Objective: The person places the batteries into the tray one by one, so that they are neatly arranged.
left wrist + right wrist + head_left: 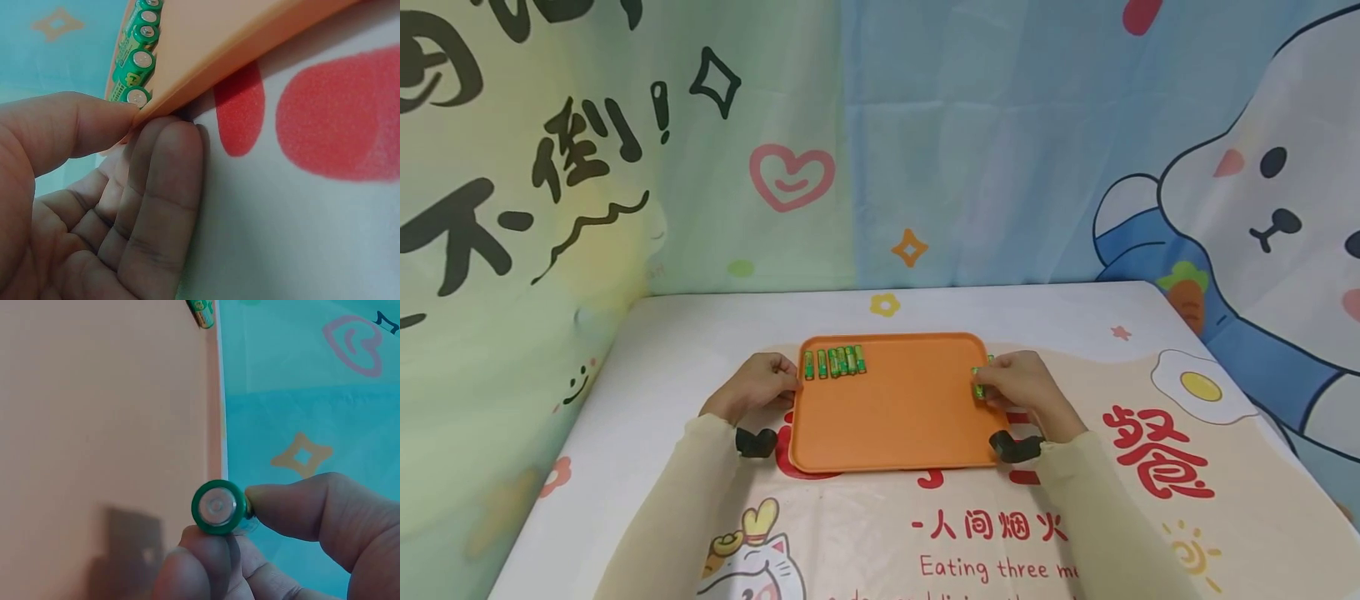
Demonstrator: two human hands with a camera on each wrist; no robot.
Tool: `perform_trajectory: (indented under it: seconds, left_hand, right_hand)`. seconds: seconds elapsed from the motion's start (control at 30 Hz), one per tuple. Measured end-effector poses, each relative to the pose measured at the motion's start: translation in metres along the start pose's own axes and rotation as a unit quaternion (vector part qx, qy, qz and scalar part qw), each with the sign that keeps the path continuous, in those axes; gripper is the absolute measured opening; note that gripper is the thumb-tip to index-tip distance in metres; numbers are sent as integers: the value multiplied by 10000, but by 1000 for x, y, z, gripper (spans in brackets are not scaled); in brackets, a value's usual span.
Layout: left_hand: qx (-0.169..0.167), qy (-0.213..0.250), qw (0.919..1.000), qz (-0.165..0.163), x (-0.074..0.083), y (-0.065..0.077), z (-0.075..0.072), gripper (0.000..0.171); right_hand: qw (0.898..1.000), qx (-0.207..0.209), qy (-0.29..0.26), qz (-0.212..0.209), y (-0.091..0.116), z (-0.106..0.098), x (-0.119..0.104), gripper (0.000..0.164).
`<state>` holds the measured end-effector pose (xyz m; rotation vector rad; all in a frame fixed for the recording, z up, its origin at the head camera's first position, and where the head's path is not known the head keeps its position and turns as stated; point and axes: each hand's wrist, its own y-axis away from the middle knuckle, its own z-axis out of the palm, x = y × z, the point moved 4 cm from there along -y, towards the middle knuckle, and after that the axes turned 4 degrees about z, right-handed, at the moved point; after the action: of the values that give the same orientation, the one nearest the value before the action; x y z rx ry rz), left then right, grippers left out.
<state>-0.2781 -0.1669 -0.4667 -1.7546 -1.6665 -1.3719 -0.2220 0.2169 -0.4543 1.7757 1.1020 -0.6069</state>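
Observation:
An orange tray [910, 417] lies on the table. At its left rim is my left hand [763, 383]; in the left wrist view the thumb [75, 128] presses the rim from above and the fingers lie against its underside, pinching it. Several green batteries [842, 361] stand in a row in the tray's upper left corner, side by side. Over the tray's right side, my right hand [1018, 379] pinches a green battery [217, 507] between thumb and fingertips, its flat end facing the right wrist camera. Another bit of green [990, 358] shows just behind that hand, mostly hidden.
Under the tray spreads a printed tablecloth [985, 529] with red lettering and cartoon figures. A patterned curtain [970, 150] hangs behind the table's back edge. A black wrist mount [1015, 447] on the right arm overlaps the tray's lower right corner.

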Motion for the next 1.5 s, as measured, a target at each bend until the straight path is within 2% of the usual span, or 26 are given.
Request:
perform_trajectory:
  seconds: [0.3, 0.57, 0.83, 1.1, 1.27, 1.5]
  left_hand:
    - [32, 10, 10000, -16, -7, -3, -2, 17]
    - [36, 90, 9999, -26, -8, -3, -3, 16]
    - [8, 97, 10000, 2, -7, -5, -3, 15]
    - [-7, 203, 9998, 5, -7, -6, -3, 16]
    - [7, 327, 9995, 43, -8, -6, -3, 16]
    - [36, 317, 9995, 75, -7, -5, -3, 16]
  right_hand:
    - [9991, -236, -80, -342, -11, 23, -9, 24]
    - [9974, -476, -438, -311, -20, 41, -18, 26]
    - [9977, -502, -401, -235, -32, 53, -29, 17]
    - [9956, -644, -421, -536, -39, 69, -48, 23]
    - [9926, -936, -573, -516, -42, 81, -58, 34]
    - [9911, -1065, -648, -458, -47, 96, -73, 28]
